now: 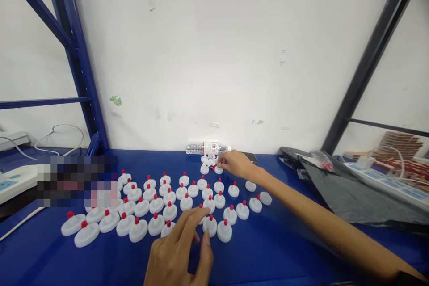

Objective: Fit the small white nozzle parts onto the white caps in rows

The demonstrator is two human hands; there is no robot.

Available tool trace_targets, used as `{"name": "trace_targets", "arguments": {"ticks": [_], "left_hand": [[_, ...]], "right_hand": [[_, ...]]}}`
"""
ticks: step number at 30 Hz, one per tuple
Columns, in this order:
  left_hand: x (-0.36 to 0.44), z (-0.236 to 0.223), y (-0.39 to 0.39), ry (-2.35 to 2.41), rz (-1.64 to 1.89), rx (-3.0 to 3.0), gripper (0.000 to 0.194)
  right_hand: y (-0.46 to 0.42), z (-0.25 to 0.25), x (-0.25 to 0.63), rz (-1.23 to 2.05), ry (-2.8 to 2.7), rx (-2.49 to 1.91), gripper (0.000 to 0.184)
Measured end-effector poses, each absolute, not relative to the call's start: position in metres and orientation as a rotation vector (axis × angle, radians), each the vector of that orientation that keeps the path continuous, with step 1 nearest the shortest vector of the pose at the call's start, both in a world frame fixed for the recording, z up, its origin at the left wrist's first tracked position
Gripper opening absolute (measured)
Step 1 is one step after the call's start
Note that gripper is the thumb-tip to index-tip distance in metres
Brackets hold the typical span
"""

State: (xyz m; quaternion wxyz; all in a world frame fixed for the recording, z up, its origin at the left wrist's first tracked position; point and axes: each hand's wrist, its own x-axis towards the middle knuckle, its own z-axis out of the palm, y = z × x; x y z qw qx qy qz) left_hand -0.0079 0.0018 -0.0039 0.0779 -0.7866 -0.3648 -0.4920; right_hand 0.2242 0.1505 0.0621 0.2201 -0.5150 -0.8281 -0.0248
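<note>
White wall, scuffed in places, rose behind a blue counter on which many white caps stood in loose rows, most with red tips pointing up. Two caps to the right, one near the forearm and one beyond it, showed no red. At the back, a small pile of caps and red pieces lay just in front of a bottle on its side. The right hand reached to that pile, fingertips bent down at its right edge; whether they were closed on a piece, I could not tell. The left hand hung over the near rows, thumb and fingers apart around the space by a cap, with no grip to be seen. Handling the pieces well seemed to ask for a light pinch on the rim from above, a forearm carried high enough to miss the standing caps, and a left wrist kept off the nearest row, since a brushed cap could easily tip its neighbours
</note>
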Motion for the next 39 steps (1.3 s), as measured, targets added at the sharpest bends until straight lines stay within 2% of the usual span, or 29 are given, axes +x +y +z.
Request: {"name": "trace_targets", "arguments": {"ticks": [3, 6, 7, 9, 12, 15, 19, 22, 26, 30, 35, 39], "left_hand": [[-0.007, -0.004, 0.001, -1.102, -1.505, -2.359, 0.030], [-0.006, -0.006, 0.001, -1.140, -1.523, -2.354, 0.044], [-0.005, -0.007, 0.002, -1.148, -1.525, -2.344, 0.051], [-0.005, -0.010, 0.004, -1.132, -1.535, -2.315, 0.061], [-0.007, -0.016, 0.009, -1.000, -1.533, -2.290, 0.050], [-0.008, -0.018, 0.012, -0.931, -1.530, -2.314, 0.039], [-0.007, -0.016, 0.012, -1.019, -1.629, -2.353, 0.039], [-0.007, -0.015, 0.011, -1.019, -1.636, -2.365, 0.041], [-0.007, -0.014, 0.012, -0.997, -1.620, -2.376, 0.043], [-0.007, -0.013, 0.012, -1.014, -1.644, -2.363, 0.041], [-0.006, -0.015, 0.011, -1.038, -1.633, -2.356, 0.040], [-0.005, -0.015, 0.011, -1.054, -1.608, -2.370, 0.040]], "right_hand": [[0.144, 0.066, 0.228, -0.064, -2.278, -1.434, 0.016], [0.112, 0.078, 0.227, -0.016, -2.252, -1.425, 0.017], [0.096, 0.081, 0.224, 0.036, -2.246, -1.401, 0.018], [0.061, 0.087, 0.214, 0.358, -2.216, -1.261, 0.019], [0.016, 0.091, 0.199, 0.653, -2.217, -1.145, 0.021], [0.009, 0.096, 0.197, 0.796, -2.232, -1.111, 0.025], [0.076, 0.096, 0.219, 0.577, -2.159, -1.184, 0.030], [0.150, 0.078, 0.240, 0.302, -2.189, -1.388, 0.019], [0.208, 0.047, 0.254, 0.303, -2.286, -1.448, 0.018], [0.216, 0.033, 0.255, 0.303, -2.289, -1.425, 0.013], [0.195, 0.047, 0.259, 0.356, -2.240, -1.421, 0.010], [0.131, 0.076, 0.251, 0.654, -2.045, -1.273, 0.025]]}}
